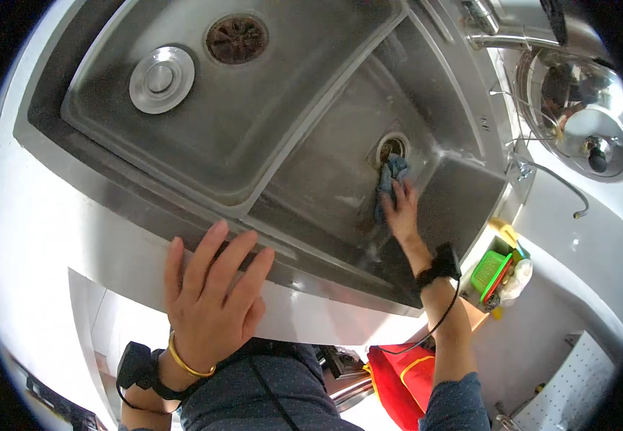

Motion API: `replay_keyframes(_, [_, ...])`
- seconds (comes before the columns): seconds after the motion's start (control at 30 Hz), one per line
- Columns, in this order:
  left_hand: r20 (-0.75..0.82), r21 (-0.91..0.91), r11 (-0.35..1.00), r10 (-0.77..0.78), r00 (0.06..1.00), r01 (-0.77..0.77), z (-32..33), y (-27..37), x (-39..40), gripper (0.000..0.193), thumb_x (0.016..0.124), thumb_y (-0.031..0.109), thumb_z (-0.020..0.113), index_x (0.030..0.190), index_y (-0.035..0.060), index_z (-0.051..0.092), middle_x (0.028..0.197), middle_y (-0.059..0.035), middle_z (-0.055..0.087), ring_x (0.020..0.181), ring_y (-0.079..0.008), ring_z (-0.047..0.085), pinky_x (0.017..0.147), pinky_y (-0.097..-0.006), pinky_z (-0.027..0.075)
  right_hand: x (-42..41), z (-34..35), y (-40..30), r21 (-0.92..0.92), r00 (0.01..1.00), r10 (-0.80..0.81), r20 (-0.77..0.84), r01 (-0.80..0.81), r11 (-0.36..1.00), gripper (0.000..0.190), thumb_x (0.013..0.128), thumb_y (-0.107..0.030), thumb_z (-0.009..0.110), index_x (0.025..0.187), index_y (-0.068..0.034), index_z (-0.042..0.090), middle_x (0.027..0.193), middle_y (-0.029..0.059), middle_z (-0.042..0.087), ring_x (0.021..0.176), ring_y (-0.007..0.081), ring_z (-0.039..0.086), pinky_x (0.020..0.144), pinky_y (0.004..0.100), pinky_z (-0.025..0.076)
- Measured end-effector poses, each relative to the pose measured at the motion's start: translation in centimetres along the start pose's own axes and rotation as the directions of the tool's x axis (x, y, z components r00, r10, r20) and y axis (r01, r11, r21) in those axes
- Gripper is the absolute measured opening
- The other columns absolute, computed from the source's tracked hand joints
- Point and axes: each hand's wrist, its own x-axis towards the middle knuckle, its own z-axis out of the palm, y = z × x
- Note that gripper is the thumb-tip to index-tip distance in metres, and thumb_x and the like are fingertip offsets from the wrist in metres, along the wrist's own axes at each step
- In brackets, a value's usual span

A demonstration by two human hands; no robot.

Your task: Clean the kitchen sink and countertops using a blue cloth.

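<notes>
My right hand (402,211) reaches down into the right basin (322,161) of a double stainless-steel sink. Its fingers press on a crumpled blue-grey cloth (392,175), whose upper end lies over the lower edge of the drain opening (393,145). Part of the cloth is hidden beneath the fingers. My left hand (217,285) holds nothing; its fingers are spread at the sink's front rim. In the left basin (193,145), a round metal drain lid (161,80) lies beside a dark, brownish drain (237,39).
A metal faucet (521,37) rises behind the sink. Right of it are a shiny metal pot lid (586,118) and a thin grey hose (559,180). A green plastic basket (490,275) sits by the right rim. Red fabric (403,377) shows below the counter.
</notes>
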Motion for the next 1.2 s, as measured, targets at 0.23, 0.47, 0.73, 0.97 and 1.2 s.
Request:
replay_keyframes(0.23, [-0.012,0.030,0.999,-0.022,1.000,0.022,0.4,-0.2,-0.2,0.032,0.074,0.017,0.051,0.104,0.0202,0.062,0.115,0.0002,0.055,0.117,-0.0218,0.044,0.102,-0.0478,0.023,1.9,0.4,-3.2,0.312,0.981,0.147,-0.124,-0.102,0.945,0.036,0.074,-0.002,0.058,0.109,-0.001,0.050,0.102,0.0176,0.052,0.096,0.0374,0.049,0.084,0.0400,0.040])
replay_keyframes(0.47, [-0.033,0.034,0.999,-0.023,0.999,0.024,0.5,-0.1,-0.2,0.031,0.073,0.018,0.052,0.102,0.0210,0.062,0.115,0.0013,0.055,0.118,-0.0211,0.044,0.102,-0.0485,0.023,7.7,1.2,-6.8,0.339,0.985,0.145,-0.088,-0.107,0.935,0.021,0.079,-0.011,0.060,0.097,-0.002,0.055,0.093,0.0183,0.055,0.088,0.0378,0.052,0.077,0.0414,0.042])
replay_keyframes(0.73, [-0.029,0.017,0.999,-0.029,0.999,0.029,0.4,0.1,-0.2,0.031,0.073,0.017,0.053,0.102,0.0207,0.061,0.115,0.0009,0.055,0.118,-0.0203,0.044,0.101,-0.0487,0.025,5.6,0.0,-3.2,0.181,0.952,0.228,0.204,-0.266,0.947,0.015,0.081,-0.012,0.056,0.092,-0.002,0.057,0.089,0.0190,0.056,0.085,0.0392,0.053,0.073,0.0427,0.043])
replay_keyframes(0.97, [-0.003,-0.003,1.000,-0.018,1.000,0.018,0.1,-0.3,-0.2,0.031,0.073,0.016,0.053,0.102,0.0178,0.061,0.114,-0.0034,0.054,0.117,-0.0266,0.043,0.103,-0.0520,0.022,4.3,1.3,-3.0,0.335,0.985,0.168,0.036,-0.170,0.927,0.022,0.082,-0.014,0.057,0.099,-0.001,0.056,0.092,0.0185,0.054,0.087,0.0377,0.051,0.074,0.0423,0.042])
replay_keyframes(1.2, [0.005,-0.014,0.999,-0.039,0.999,0.039,0.2,-0.3,-0.6,0.030,0.073,0.016,0.054,0.102,0.0184,0.061,0.114,-0.0025,0.054,0.117,-0.0257,0.044,0.103,-0.0515,0.022,-0.3,2.3,-3.6,0.032,0.998,-0.024,-0.050,0.026,0.999,0.045,0.083,-0.011,0.050,0.126,-0.001,0.040,0.124,0.0241,0.042,0.116,0.0423,0.037,0.097,0.0454,0.032])
